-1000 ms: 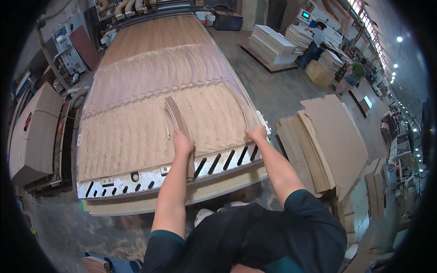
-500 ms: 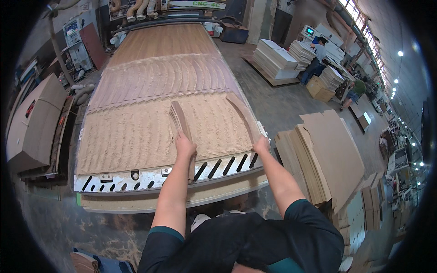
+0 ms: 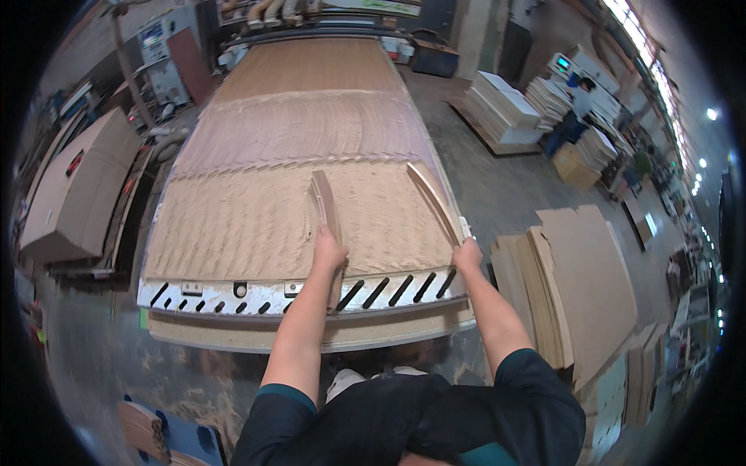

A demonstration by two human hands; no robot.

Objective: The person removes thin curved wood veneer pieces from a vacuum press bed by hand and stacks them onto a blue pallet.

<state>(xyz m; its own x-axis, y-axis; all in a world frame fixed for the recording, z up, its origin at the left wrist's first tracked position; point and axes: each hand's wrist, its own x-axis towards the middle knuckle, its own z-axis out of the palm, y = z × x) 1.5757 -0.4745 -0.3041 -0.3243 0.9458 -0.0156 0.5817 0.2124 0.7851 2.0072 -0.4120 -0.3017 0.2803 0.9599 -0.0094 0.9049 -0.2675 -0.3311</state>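
My left hand (image 3: 329, 250) is closed around a small bundle of curved wooden strips (image 3: 322, 195), whose lower ends run down past the table's near edge. My right hand (image 3: 467, 255) grips the near end of another curved wooden strip (image 3: 432, 200) by the table's right edge. Under both hands lies a large machine table (image 3: 175, 293) with a white, slotted front edge. Thick, ridged sawdust (image 3: 233, 225) covers its near part. Farther back, rows of curved cuts mark a wooden sheet (image 3: 303, 124).
Stacked brown boards (image 3: 579, 287) stand close on the right, and a tall board stack (image 3: 78, 186) on the left. At lower left, curved pieces (image 3: 144, 427) lie on a blue surface. A person (image 3: 571, 116) works beside white panel stacks (image 3: 501, 109) at far right.
The right-hand strip has tilted up from lying flat on the sawdust, showing its edge. My left hand keeps its hold on the bundle. The whole view has shifted somewhat.
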